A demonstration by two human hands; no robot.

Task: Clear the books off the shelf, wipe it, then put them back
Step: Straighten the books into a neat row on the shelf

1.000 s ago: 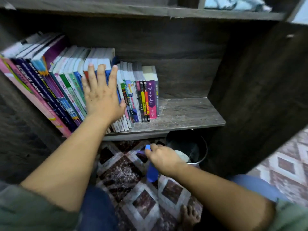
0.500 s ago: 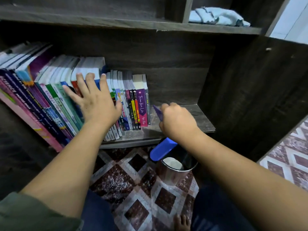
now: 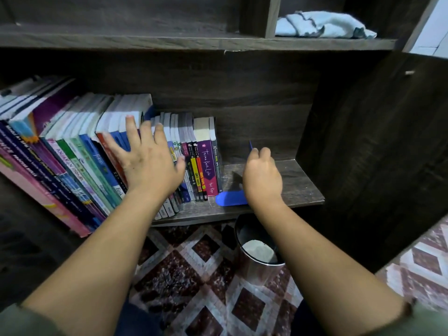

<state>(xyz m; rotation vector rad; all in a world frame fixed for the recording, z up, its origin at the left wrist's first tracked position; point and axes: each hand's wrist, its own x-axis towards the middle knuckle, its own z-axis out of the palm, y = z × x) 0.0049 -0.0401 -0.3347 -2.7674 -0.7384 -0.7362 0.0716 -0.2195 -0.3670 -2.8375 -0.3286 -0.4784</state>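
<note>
Your left hand (image 3: 151,166) lies flat with its fingers spread straight against the spines of the books (image 3: 80,151), which stand in a row on the shelf (image 3: 300,187) and fill its left part, the outer ones leaning to the left. The last book on the right, a thin dark one beside a purple spine (image 3: 208,169), stands upright, and the shelf board to its right is bare wood. Your right hand (image 3: 263,178) is curled round a blue bookend (image 3: 230,198): its flat foot lies on the shelf board near the front edge, just right of the last book, and a thin blue edge of its upright part shows above your fingers. Whether the bookend touches that last book you cannot tell from here. Your two hands are apart, with the small books between them. On the shelf above, in the right compartment, lies a crumpled light blue cloth (image 3: 322,26). Below the shelf, on the patterned floor (image 3: 194,275), stands a shiny metal bin (image 3: 257,265) with something pale inside.
</note>
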